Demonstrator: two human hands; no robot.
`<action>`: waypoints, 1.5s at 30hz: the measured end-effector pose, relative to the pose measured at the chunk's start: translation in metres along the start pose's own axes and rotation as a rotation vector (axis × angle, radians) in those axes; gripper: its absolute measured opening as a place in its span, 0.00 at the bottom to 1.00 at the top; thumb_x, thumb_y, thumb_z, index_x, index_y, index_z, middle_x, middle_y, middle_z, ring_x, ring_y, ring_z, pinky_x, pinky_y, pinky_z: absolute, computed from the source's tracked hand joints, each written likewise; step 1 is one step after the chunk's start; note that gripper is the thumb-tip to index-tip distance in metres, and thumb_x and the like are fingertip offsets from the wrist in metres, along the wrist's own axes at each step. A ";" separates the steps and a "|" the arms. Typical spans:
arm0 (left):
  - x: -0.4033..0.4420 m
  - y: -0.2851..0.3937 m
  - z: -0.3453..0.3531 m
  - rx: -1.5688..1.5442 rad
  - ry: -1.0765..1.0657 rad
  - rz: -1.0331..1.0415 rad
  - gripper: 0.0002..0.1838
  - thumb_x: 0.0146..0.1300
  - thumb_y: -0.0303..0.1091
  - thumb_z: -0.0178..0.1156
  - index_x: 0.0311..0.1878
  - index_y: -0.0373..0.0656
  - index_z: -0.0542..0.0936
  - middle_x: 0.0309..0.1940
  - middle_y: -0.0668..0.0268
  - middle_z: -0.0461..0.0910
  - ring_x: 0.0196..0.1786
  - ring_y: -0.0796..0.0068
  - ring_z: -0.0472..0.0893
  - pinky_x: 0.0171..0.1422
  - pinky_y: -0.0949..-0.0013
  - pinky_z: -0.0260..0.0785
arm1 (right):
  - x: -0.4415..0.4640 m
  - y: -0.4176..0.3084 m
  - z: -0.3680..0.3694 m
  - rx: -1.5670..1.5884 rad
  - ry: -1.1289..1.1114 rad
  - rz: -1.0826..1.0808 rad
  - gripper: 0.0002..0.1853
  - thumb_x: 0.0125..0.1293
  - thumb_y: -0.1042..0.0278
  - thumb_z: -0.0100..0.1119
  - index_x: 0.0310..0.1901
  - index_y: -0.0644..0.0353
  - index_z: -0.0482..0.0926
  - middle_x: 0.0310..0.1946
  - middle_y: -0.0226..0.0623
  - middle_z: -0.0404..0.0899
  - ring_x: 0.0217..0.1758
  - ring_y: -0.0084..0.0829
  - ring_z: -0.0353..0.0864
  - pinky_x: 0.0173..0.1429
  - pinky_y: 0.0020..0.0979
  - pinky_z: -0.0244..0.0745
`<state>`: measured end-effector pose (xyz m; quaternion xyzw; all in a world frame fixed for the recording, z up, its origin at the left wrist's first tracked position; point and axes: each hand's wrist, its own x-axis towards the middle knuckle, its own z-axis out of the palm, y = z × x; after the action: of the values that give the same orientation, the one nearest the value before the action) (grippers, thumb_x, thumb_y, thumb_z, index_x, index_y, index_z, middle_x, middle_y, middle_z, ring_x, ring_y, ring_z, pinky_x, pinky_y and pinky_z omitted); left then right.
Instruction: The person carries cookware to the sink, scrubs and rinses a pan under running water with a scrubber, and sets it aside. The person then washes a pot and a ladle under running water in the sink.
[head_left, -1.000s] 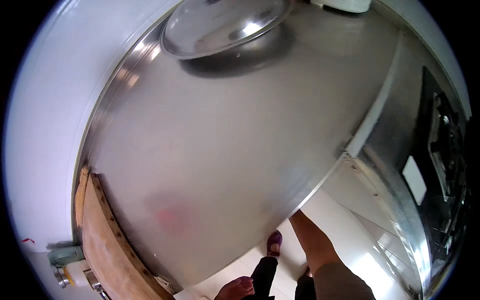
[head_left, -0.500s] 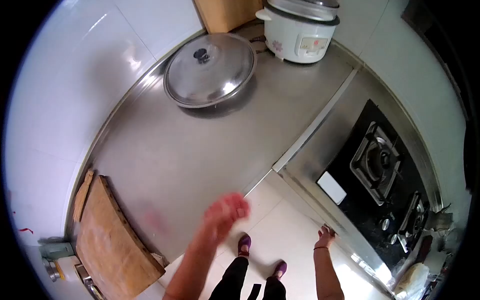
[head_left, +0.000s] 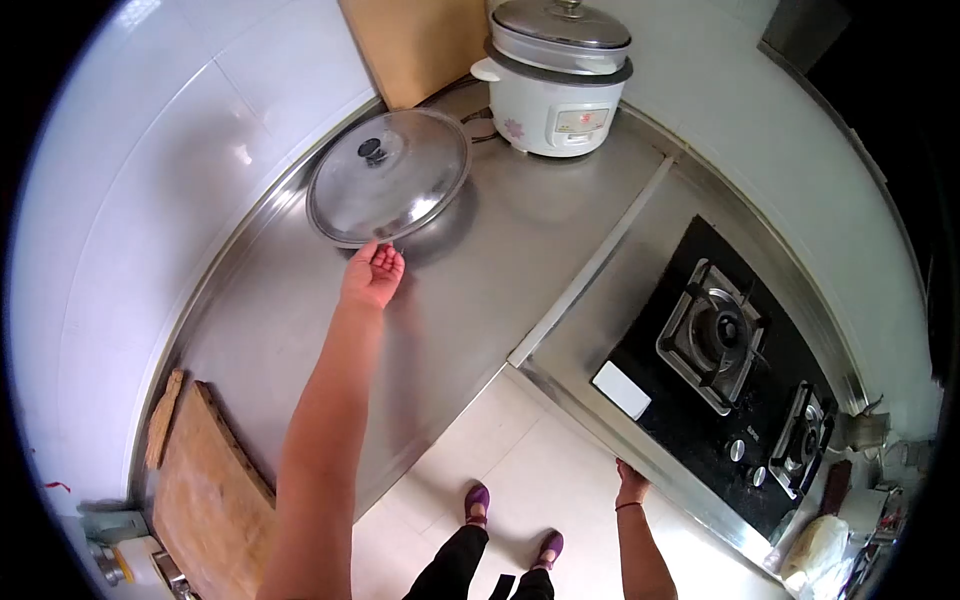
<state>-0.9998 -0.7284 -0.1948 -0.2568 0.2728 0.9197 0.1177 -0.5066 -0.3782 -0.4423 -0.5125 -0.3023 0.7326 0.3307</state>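
Head view: we find the domed lid (head_left: 385,185) near the wall-side edge of the counter (head_left: 455,330), just beyond our left hand (head_left: 374,276); fingers curl at its rim, grip indeterminable.

Perhaps scant room between lid (head_left: 392,180) and cooker (head_left: 540,108)

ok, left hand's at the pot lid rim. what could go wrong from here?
1. Slip: the left hand is at the near rim of the lid, not its knob, so it could tip or slide if lifted from there.
2. Bump: the rice cooker stands just beyond the lid, so a swing that way might knock it.
3. No backup: the right hand is down by the stove-side counter, likely too far to steady the lid quickly.
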 end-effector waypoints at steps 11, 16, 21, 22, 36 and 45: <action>0.022 0.098 0.027 0.031 -0.315 0.212 0.05 0.50 0.17 0.49 0.23 0.39 0.69 0.16 0.68 0.70 0.18 0.78 0.70 0.26 0.80 0.71 | -0.121 0.055 -0.035 -0.767 -0.192 -0.319 0.08 0.52 0.77 0.58 0.36 0.61 0.75 0.29 0.33 0.77 0.29 0.24 0.76 0.32 0.22 0.72; -0.047 0.143 0.043 0.002 -0.340 0.137 0.05 0.53 0.20 0.49 0.25 0.39 0.68 0.15 0.69 0.68 0.16 0.83 0.66 0.19 0.85 0.62 | -0.239 0.116 -0.059 -1.287 -1.295 -0.355 0.19 0.54 0.63 0.56 0.48 0.56 0.73 0.48 0.44 0.72 0.47 0.40 0.74 0.47 0.36 0.71; -0.112 0.187 0.005 0.186 -0.392 0.125 0.01 0.57 0.22 0.51 0.31 0.38 0.72 0.22 0.68 0.71 0.16 0.84 0.65 0.16 0.85 0.58 | -0.259 0.155 -0.028 -1.468 -1.616 0.160 0.20 0.54 0.61 0.50 0.49 0.56 0.70 0.49 0.49 0.70 0.50 0.46 0.72 0.52 0.42 0.69; -0.135 0.183 0.003 0.351 -0.329 0.362 0.04 0.58 0.23 0.51 0.36 0.37 0.74 0.24 0.67 0.72 0.18 0.85 0.65 0.17 0.85 0.57 | -0.266 0.146 -0.021 -1.625 -1.579 -0.048 0.19 0.54 0.61 0.49 0.48 0.56 0.70 0.48 0.48 0.72 0.50 0.47 0.72 0.52 0.43 0.69; -0.428 0.120 0.058 1.400 -0.283 0.358 0.06 0.54 0.25 0.52 0.36 0.36 0.72 0.27 0.60 0.74 0.27 0.65 0.73 0.31 0.65 0.66 | -0.288 -0.125 -0.025 -0.685 -0.574 0.114 0.11 0.58 0.67 0.52 0.40 0.63 0.76 0.28 0.34 0.80 0.31 0.23 0.80 0.34 0.24 0.74; -0.636 -0.086 0.114 2.143 -1.679 0.996 0.05 0.45 0.23 0.54 0.29 0.40 0.74 0.27 0.60 0.75 0.25 0.59 0.76 0.30 0.63 0.68 | -0.375 -0.350 -0.161 0.393 -0.771 0.184 0.24 0.62 0.50 0.50 0.53 0.59 0.68 0.48 0.39 0.74 0.50 0.30 0.73 0.53 0.38 0.69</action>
<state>-0.4811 -0.6418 0.1907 0.6770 0.7279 0.0987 0.0458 -0.1966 -0.4494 -0.0087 -0.1536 -0.2116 0.9402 0.2183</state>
